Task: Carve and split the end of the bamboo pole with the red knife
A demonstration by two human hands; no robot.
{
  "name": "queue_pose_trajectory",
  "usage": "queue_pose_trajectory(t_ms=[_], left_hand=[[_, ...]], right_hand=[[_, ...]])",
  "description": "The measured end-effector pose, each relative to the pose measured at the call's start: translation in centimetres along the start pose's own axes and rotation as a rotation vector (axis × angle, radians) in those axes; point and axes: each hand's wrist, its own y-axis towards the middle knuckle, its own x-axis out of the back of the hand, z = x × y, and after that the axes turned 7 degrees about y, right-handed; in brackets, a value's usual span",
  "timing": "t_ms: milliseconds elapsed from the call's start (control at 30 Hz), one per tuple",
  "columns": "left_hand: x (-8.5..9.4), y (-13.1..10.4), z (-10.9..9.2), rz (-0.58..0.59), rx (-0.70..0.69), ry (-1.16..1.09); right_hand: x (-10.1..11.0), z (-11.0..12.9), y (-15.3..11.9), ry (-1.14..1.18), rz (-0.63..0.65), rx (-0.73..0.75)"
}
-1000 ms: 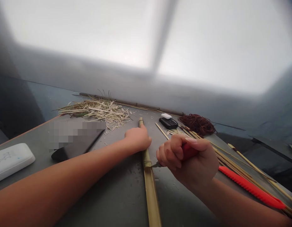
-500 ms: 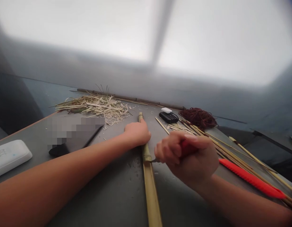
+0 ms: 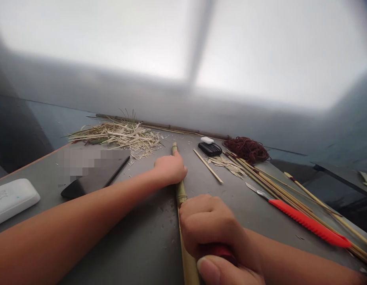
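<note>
A length of split bamboo (image 3: 181,194) runs away from me along the table, whole at its far end and flat on the near part. My left hand (image 3: 170,169) is wrapped around its far section, thumb pointing forward. Lower down, my right hand (image 3: 211,227) is closed on a knife with a dark red handle (image 3: 220,252). That hand lies over the cut part of the bamboo just below the joint, and the blade is hidden behind it. A second, orange-red-handled knife (image 3: 310,221) with a short metal blade rests to the right.
Thin bamboo strips (image 3: 278,190) lie along the right, near a dark red cord bundle (image 3: 245,150) and a black device (image 3: 210,149). Shavings (image 3: 118,134) are heaped at the back left before a long dark pole (image 3: 183,130). A dark flat object (image 3: 103,174) and white case (image 3: 15,201) sit left.
My right hand has moved nearer to me and left along the bamboo and has turned, so the blade no longer shows. My left hand keeps its hold.
</note>
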Motion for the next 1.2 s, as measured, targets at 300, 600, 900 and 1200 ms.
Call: queue_pose_trajectory(t_ms=[300, 600, 900, 1200], left_hand=[[-0.1, 0.1, -0.2, -0.021, -0.028, 0.03], [0.0, 0.0, -0.1, -0.024, -0.017, 0.026], [0.0, 0.1, -0.1, -0.023, -0.034, 0.0], [-0.1, -0.1, -0.1, -0.05, -0.021, -0.032]], right_hand=[[3.5, -1.3, 2.2, 0.427, -0.285, 0.01], [1.3, -1.0, 0.5, 0.017, 0.014, 0.01], [1.6, 3.4, 1.5, 0.147, -0.033, -0.066], [2.8, 0.2, 2.2, 0.309, -0.146, 0.023]])
